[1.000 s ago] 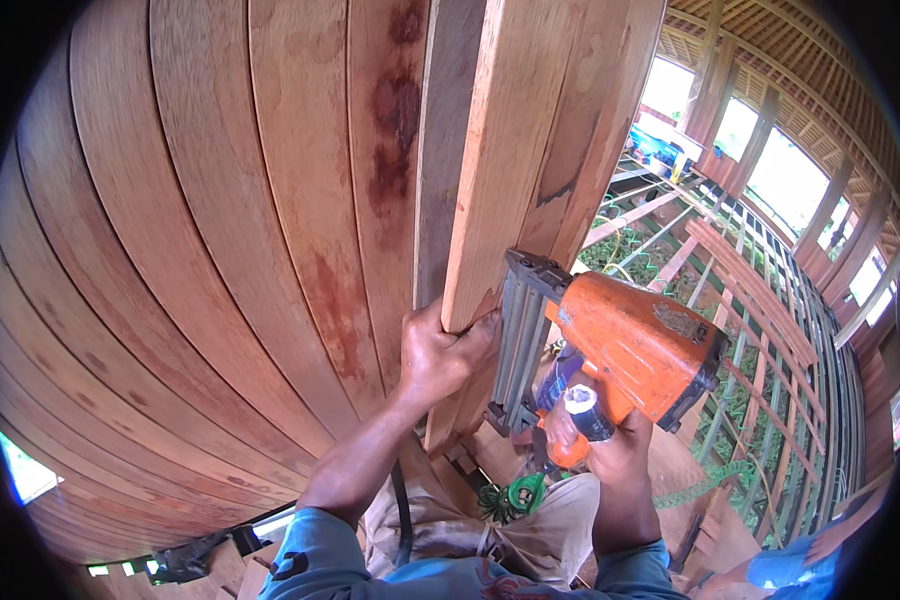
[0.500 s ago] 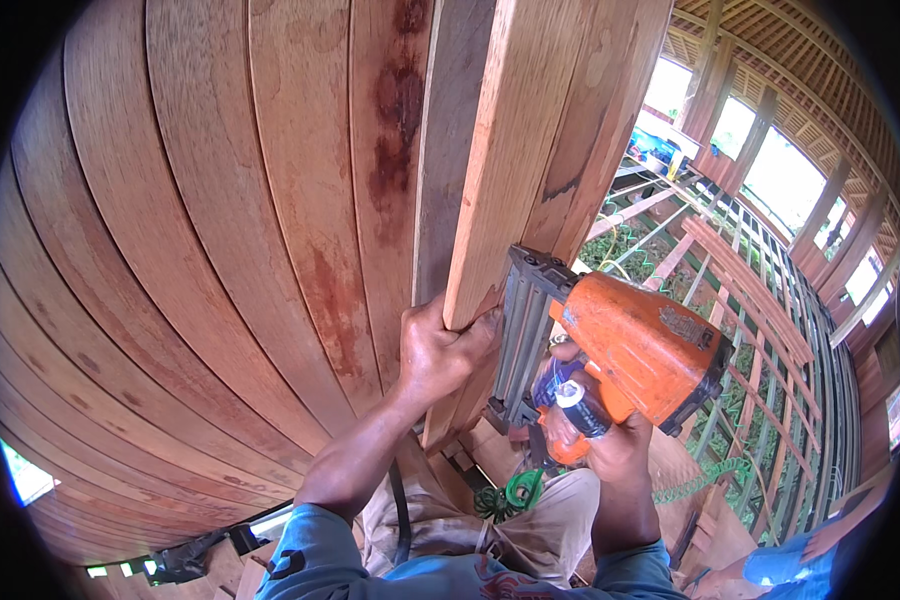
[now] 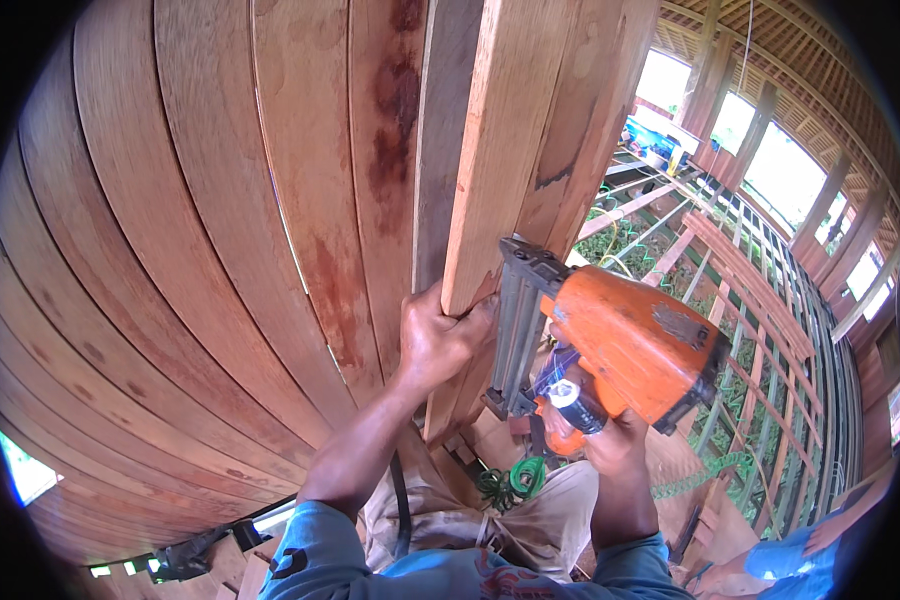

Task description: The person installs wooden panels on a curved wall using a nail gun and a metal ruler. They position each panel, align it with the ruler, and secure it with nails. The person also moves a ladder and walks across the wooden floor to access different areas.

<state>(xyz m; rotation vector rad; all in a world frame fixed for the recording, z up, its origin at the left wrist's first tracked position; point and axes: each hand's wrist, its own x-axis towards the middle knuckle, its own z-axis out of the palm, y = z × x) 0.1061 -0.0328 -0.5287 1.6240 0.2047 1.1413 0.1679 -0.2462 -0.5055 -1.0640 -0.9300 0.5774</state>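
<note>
With my left hand (image 3: 432, 340) I grip the lower end of a narrow upright board (image 3: 492, 140), which sits over the vertical wall planks (image 3: 305, 140). My right hand (image 3: 615, 445) is wrapped round the handle of an orange nail gun (image 3: 630, 335), just right of my left hand. The gun's grey magazine (image 3: 515, 335) stands beside the board, its top end at the board's right side; whether it touches the wood is unclear. A white-rimmed black fitting (image 3: 578, 408) sits by the handle. The gun's body hides part of my right hand's fingers.
At right, open floor joists (image 3: 720, 280) lie over greenery, with loose planks (image 3: 745, 285) on them. A green coiled hose (image 3: 510, 485) is by my legs. Another person (image 3: 790, 565) is at the lower right. Windows, posts and a woven roof (image 3: 800, 60) are beyond.
My two hands and the nail gun have shifted slightly up and left in the view, along with the held board. My grips are the same.
</note>
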